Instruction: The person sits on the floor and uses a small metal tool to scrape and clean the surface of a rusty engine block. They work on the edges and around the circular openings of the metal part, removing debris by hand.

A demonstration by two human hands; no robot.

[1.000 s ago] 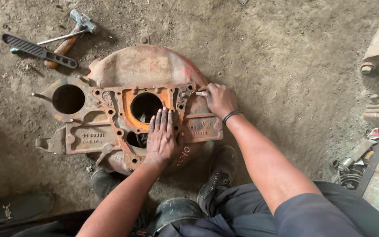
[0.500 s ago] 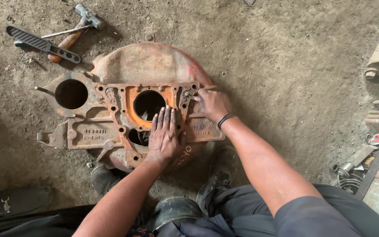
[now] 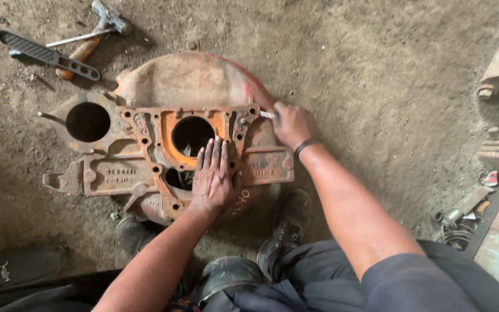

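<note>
Flat palm, pinched tool: one hand steadied the casting, the other worked its corner.

Left hand [image 3: 212,179] lay open on the rusty housing [image 3: 186,86] on the dirt; right hand [image 3: 293,124] gripped a small metal tool [image 3: 267,115] at two o'clock. A slip could skin knuckles or shift the casting toward the shoes [image 3: 281,231] at six o'clock.
</note>
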